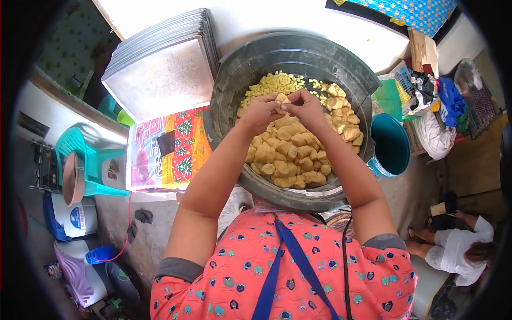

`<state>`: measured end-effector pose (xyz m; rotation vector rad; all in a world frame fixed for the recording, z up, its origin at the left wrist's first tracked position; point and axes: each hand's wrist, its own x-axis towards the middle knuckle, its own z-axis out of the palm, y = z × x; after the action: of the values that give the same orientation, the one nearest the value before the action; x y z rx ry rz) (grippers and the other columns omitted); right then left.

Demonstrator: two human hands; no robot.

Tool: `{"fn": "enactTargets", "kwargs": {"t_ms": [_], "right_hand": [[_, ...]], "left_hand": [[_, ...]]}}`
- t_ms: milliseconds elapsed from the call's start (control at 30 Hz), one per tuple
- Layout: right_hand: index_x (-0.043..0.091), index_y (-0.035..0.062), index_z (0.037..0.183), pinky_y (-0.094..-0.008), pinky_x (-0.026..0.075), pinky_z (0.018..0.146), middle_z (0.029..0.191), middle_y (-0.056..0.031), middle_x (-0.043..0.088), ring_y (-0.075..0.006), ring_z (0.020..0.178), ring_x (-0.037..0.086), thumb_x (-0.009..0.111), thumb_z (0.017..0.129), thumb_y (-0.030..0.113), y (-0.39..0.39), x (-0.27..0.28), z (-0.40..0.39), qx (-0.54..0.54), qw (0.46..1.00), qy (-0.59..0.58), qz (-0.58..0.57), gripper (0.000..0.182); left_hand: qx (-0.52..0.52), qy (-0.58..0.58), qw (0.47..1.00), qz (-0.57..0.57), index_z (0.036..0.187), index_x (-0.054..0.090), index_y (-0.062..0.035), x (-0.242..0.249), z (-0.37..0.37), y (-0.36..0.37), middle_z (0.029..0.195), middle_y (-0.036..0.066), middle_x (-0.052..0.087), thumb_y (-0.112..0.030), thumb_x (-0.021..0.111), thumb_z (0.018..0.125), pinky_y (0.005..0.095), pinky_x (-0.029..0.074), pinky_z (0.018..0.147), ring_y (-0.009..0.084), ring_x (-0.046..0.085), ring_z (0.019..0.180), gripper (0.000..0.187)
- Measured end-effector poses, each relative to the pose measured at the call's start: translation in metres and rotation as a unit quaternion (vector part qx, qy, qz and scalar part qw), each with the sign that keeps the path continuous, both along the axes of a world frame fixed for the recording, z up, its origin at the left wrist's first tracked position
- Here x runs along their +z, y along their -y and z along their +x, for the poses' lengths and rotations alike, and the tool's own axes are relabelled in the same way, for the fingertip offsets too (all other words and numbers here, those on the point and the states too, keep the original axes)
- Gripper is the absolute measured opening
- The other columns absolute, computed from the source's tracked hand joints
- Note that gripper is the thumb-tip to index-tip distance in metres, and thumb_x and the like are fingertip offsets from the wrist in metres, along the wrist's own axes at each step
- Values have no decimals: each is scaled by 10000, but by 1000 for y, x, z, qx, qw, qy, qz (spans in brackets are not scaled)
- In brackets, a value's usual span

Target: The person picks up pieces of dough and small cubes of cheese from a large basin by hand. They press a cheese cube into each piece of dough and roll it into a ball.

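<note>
Over a large dark basin (234, 160) my two hands meet near its middle. Between their fingertips is a small piece of tan dough (282, 99). My left hand (260, 113) grips it from the left, and my right hand (305, 108) pinches its right side. Below the hands lies a heap of tan dough pieces (288, 152). Small pale yellow cubes (274, 85) are spread along the basin's far side. More dough pieces (345, 117), folded in shape, rest along the right side of the basin.
Stacked metal trays (160, 74) stand at the back left, by a colourful covered surface (184, 144). A teal bucket (389, 145) is right of the basin. A green chair (96, 160) stands left. At the lower right is another person (461, 248).
</note>
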<state>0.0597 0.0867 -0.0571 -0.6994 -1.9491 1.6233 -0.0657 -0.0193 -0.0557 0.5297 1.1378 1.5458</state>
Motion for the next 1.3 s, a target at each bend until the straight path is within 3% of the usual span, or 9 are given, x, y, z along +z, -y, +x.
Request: {"fn": "enactTargets", "kwargs": {"t_ms": [200,300,400,500,567,733,833,1133,1300], "right_hand": [[551,40,833,-222,441,638,746,19,546,-75,692,511,762,694,73,-1,-7,-4,10,997,-11,79,255],[603,51,886,-260,466,639,792,-22,581,-98,706,544,767,678,104,1,-3,-3,15,978,-4,208,270],[616,49,1004,-252,474,669,881,-29,589,-111,749,552,734,742,165,0,6,-1,42,986,-29,157,310],[588,12,1087,-244,483,685,929,-42,599,-119,771,562,691,800,225,-3,13,1,-12,992,-58,-112,372],[575,-15,1079,-242,487,676,911,-52,610,-117,758,568,672,820,243,-4,13,0,0,988,-38,-150,379],[566,-38,1057,-241,487,662,856,-62,621,-114,723,569,687,806,199,4,10,-3,9,989,-11,-147,366],[566,-44,1043,-240,485,666,851,-61,621,-117,726,570,705,783,145,3,13,0,-4,992,-26,-126,350],[545,-36,1091,-255,481,709,991,-80,595,-127,832,562,664,801,90,4,19,5,31,972,-89,-215,337],[496,-30,1166,-279,470,802,1040,-70,568,-142,945,545,610,862,172,8,28,4,72,922,-132,-356,381]], "left_hand": [[-13,109,994,11,1176,490,42,-10,-10,-8,1020,96,588,-114,524,900,303,516,771,157,587,794,319],[8,107,994,17,1196,463,44,-7,-6,-8,1028,103,584,-125,530,903,309,520,769,161,588,799,345],[30,91,995,40,1209,447,45,0,-6,-7,1047,106,575,-135,543,899,308,522,761,167,591,826,371],[31,66,996,52,1257,417,15,0,-6,-8,1071,89,565,-133,545,899,306,510,769,168,586,873,408],[34,23,998,47,1299,389,-20,-3,-5,-8,1083,73,562,-148,536,906,310,498,785,169,578,905,439],[5,-142,990,4,1365,340,-105,5,-4,-4,1101,47,560,-257,488,933,327,473,829,178,557,953,481],[-1,21,997,72,1330,374,-59,5,-6,-3,1126,80,556,-313,466,936,333,484,830,200,575,955,478],[35,-36,997,54,1130,528,62,2,-7,-2,1018,116,620,-134,633,840,292,509,799,190,620,900,366],[136,-311,934,111,1111,568,46,6,14,0,1001,110,629,-62,666,792,250,485,785,143,600,882,350]]}}
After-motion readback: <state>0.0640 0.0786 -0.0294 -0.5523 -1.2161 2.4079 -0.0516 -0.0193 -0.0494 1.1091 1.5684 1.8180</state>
